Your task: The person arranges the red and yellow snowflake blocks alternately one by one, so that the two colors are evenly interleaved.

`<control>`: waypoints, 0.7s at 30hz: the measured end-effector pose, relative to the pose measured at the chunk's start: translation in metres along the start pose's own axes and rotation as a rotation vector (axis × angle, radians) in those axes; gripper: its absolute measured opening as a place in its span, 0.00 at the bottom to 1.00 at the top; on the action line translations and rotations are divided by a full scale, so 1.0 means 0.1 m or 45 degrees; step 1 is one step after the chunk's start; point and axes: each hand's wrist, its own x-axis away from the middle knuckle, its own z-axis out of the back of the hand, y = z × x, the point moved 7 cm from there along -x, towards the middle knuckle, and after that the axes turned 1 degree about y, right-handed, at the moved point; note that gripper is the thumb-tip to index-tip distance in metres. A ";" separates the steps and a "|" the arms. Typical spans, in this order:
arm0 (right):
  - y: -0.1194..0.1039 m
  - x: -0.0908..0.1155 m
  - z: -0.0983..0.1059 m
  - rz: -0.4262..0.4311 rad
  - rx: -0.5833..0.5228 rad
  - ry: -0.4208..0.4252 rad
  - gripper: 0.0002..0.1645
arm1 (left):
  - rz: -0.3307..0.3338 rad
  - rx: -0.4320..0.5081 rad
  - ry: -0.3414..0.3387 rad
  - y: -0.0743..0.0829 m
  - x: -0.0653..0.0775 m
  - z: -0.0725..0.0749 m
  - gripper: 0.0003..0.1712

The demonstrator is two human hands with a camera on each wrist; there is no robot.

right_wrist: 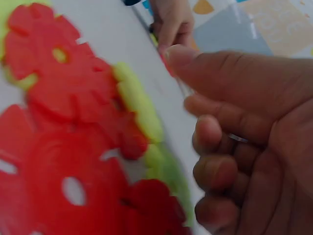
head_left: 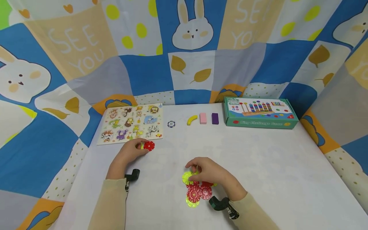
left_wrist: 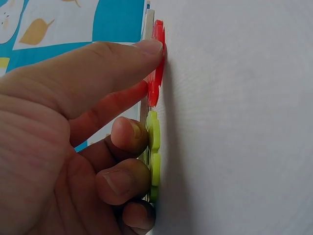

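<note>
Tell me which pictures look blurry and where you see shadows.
Right wrist view: soft blur, the red discs smeared at their edges; left wrist view: dimmer, a soft shadow down the table beside the red disc; head view: brighter, sharper, large lettering on the box readable.

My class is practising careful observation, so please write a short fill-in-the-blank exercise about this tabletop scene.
1. The left hand holds yellow and ____ discs.
2. The block between the yellow curved piece and purple block is coloured ____.
3. The box reads Ring ____ Game.

Missing words: red; pink; Challenge
</note>
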 end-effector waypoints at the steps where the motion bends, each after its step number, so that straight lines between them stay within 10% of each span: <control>1: 0.02 0.00 -0.03 -0.011 0.023 -0.009 0.23 | -0.003 0.000 -0.001 0.00 0.00 0.00 0.27; 14: 0.06 -0.04 -0.14 -0.082 0.287 0.024 0.22 | -0.032 0.030 -0.001 0.01 0.01 0.00 0.24; 21: 0.07 0.01 -0.10 -0.078 0.059 0.009 0.10 | -0.020 0.034 -0.009 0.01 0.01 -0.01 0.24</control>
